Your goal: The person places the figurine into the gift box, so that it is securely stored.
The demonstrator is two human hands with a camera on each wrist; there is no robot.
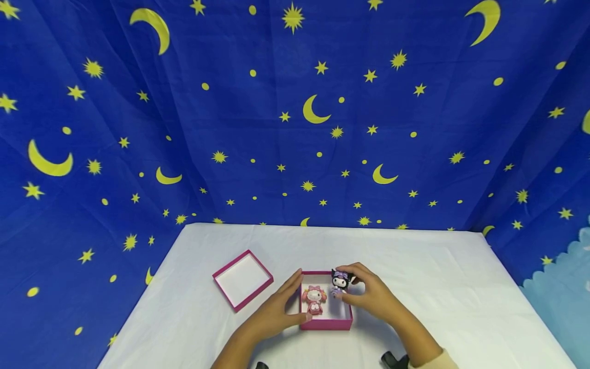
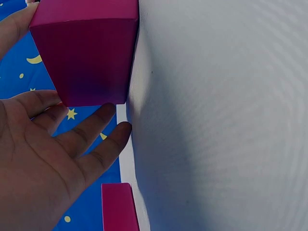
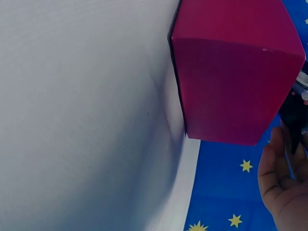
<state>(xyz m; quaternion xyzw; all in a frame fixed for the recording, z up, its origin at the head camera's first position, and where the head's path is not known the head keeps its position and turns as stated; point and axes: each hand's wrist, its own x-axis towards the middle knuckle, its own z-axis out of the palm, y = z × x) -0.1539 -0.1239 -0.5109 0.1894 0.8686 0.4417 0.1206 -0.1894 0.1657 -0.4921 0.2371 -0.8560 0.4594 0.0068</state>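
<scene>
My right hand (image 1: 375,296) pinches a small black, white and purple character figurine (image 1: 340,282) between thumb and fingers, at the right back part of an open magenta box (image 1: 328,324). Inside the box, on its white floor, lies a pink character figurine (image 1: 314,300). My left hand (image 1: 278,310) holds the left side of the box, thumb at the near corner and fingertips at the far corner. Its other fingers (image 2: 103,154) spread loosely below, in the left wrist view. In the right wrist view the box wall (image 3: 236,91) stands beside the black figurine (image 3: 294,113), which shows only partly.
A magenta-edged box lid (image 1: 244,281) lies to the left, its white inside facing up. A white cloth (image 1: 442,287) covers the table, with a blue moon-and-star curtain (image 1: 295,169) behind. Black wrist gear (image 1: 394,360) shows near the front edge.
</scene>
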